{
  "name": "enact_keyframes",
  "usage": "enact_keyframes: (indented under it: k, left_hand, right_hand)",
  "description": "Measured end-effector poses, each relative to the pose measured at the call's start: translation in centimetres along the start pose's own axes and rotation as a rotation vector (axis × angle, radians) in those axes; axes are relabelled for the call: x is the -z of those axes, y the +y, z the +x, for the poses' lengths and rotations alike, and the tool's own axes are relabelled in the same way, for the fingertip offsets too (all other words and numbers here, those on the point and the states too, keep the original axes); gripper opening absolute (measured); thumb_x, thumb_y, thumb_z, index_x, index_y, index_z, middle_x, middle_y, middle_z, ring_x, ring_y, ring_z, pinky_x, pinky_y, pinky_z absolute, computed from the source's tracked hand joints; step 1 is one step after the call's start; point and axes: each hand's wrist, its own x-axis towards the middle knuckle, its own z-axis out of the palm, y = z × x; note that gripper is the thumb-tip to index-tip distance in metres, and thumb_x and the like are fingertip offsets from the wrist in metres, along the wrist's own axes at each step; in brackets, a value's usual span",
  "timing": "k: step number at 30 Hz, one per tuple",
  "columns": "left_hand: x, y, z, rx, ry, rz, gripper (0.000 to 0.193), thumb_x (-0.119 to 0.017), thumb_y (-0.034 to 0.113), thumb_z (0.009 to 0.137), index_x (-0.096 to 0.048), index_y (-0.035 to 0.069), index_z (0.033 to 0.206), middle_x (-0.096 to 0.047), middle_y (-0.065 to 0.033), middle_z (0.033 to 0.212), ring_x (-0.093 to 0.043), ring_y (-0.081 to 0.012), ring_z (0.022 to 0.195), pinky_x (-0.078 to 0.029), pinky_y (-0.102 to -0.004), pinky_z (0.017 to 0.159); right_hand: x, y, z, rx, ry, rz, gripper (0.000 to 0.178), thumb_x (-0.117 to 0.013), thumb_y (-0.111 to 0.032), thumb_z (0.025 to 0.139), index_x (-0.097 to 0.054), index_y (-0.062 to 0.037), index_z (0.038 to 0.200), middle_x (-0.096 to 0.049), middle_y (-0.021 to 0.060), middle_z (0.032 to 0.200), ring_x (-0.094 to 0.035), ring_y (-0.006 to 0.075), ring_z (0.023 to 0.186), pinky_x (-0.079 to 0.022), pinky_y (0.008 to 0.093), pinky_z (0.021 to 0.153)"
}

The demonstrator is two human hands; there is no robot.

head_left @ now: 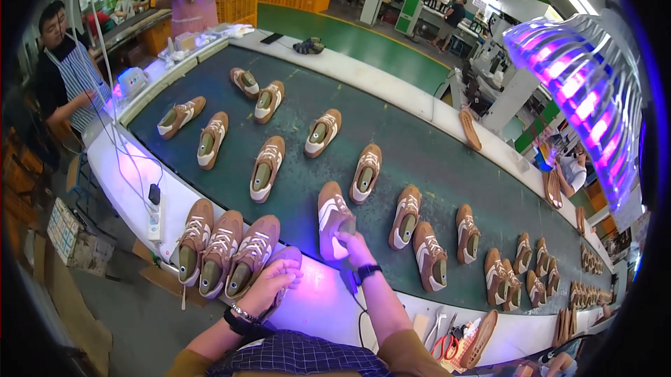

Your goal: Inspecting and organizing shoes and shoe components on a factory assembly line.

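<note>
My right hand [359,251] grips the heel end of a brown sneaker [330,202] with white stripes, at the near edge of the dark green conveyor belt [307,181]. The shoe's toe points away from me. My left hand [264,287] has its fingers curled together over another brown sneaker [288,255], which it partly covers; whatever those fingers pinch is too small or hidden. Just left of that hand, three laced sneakers [222,248] stand side by side on the white ledge [318,286], each with a green shoe last inside.
Rows of similar sneakers [268,167] stand on the belt, running off to the right. A purple-lit lamp [580,90] hangs at upper right. Red-handled scissors [445,345] and a loose sole [481,338] lie near my right forearm. A person in a striped apron [77,83] sits at left.
</note>
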Motion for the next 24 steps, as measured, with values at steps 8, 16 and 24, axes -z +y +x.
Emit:
enact_keyframes:
  k: [8, 16, 24]
  left_hand:
    - [-2.0, -0.4, 0.7, -0.061, 0.101, -0.181, 0.043, -0.052, 0.021, 0.093, -0.042, 0.002, 0.13, -0.054, -0.0115, 0.119, -0.051, -0.0197, 0.11, -0.043, -0.0359, 0.094]
    - [0.4, -2.2, -0.9, 0.022, 0.125, -0.745, 0.047, -0.044, 0.033, 0.096, -0.04, 0.004, 0.133, -0.051, -0.0122, 0.129, -0.048, -0.0268, 0.12, -0.033, -0.0431, 0.107]
    - [1.0, -0.8, -0.8, -0.06, 0.126, -0.694, 0.069, -0.065, 0.037, 0.083, -0.037, 0.0, 0.134, -0.052, -0.0133, 0.127, -0.05, -0.0265, 0.118, -0.036, -0.0422, 0.104]
  right_hand:
    - [-6.0, -3.5, -16.5, 0.196, -0.364, 0.04, 0.051, -0.069, -0.017, 0.079, -0.049, 0.0002, 0.123, -0.058, 0.0069, 0.113, -0.055, 0.0142, 0.102, -0.043, 0.0298, 0.092]
    - [-1.2, -8.2, -7.2, 0.358, -0.003, -0.276, 0.046, -0.067, -0.02, 0.083, -0.052, 0.0017, 0.121, -0.059, 0.0075, 0.113, -0.055, 0.0124, 0.102, -0.042, 0.0253, 0.089]
    - [1.3, -11.3, 12.4, 0.272, 0.525, -0.562, 0.108, -0.079, -0.035, 0.062, -0.021, 0.0134, 0.137, -0.041, 0.0287, 0.134, -0.045, 0.0348, 0.123, -0.036, 0.0342, 0.102]
